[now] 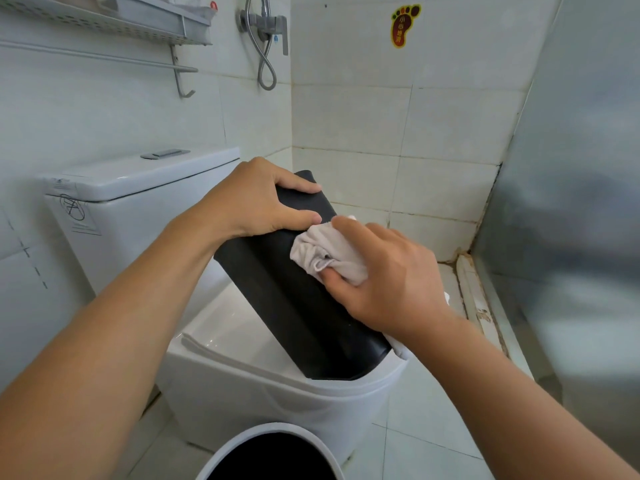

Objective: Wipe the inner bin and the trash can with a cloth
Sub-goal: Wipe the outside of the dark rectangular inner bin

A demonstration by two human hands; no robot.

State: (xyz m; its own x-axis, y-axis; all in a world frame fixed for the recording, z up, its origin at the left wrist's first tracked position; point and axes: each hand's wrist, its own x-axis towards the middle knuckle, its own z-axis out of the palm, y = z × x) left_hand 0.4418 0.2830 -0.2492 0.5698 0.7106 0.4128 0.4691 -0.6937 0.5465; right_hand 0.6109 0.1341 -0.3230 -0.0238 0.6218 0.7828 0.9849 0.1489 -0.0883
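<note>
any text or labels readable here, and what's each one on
"小心地滑" on the yellow foot-shaped sticker on the wall tile.
Label on the toilet tank: crossed-out circle symbol, print too small to read.
Inner bin, cloth, trash can: none visible.

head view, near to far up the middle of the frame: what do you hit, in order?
trash can rim at the bottom edge → toilet bowl → black inner bin tilted over the bowl, left hand gripping its far end, right hand pressing the cloth on its side → tiled wall.
</note>
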